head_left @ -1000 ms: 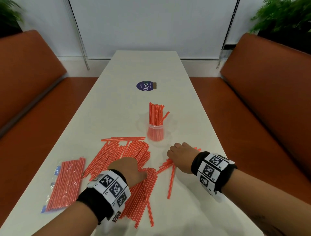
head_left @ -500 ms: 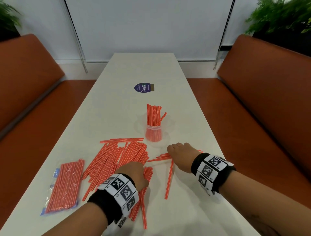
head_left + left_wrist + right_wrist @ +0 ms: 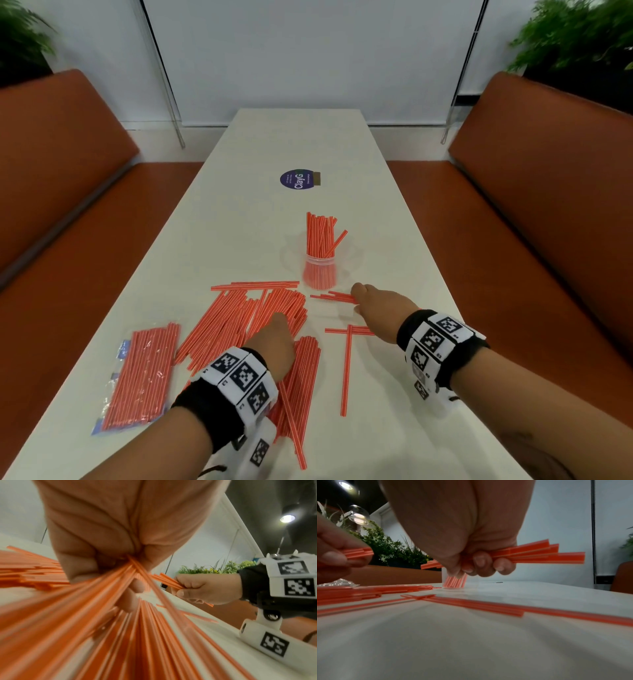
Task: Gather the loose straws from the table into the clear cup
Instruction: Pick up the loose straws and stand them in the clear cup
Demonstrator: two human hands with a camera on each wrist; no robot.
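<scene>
A clear cup (image 3: pixel 319 272) stands mid-table with several orange straws upright in it; it also shows low behind my fingers in the right wrist view (image 3: pixel 453 580). A big pile of loose orange straws (image 3: pixel 239 315) lies left of centre. My left hand (image 3: pixel 274 339) is on the pile's near part and grips a bundle of straws (image 3: pixel 102 601). My right hand (image 3: pixel 373 303) is just below the cup, off the table, gripping a small bundle of straws (image 3: pixel 536 555) that sticks out leftward (image 3: pixel 334 297). A few single straws (image 3: pixel 346 370) lie between the hands.
A sealed plastic bag of straws (image 3: pixel 140 373) lies near the left table edge. A round blue sticker (image 3: pixel 297 179) sits farther up the white table (image 3: pixel 298 140). Orange benches (image 3: pixel 548 205) flank both sides, with plants in the back corners.
My right hand has closed on a few straws and lifted them toward the cup, leaving a few behind. My left hand has slid forward along the pile and gathered a bundle.
</scene>
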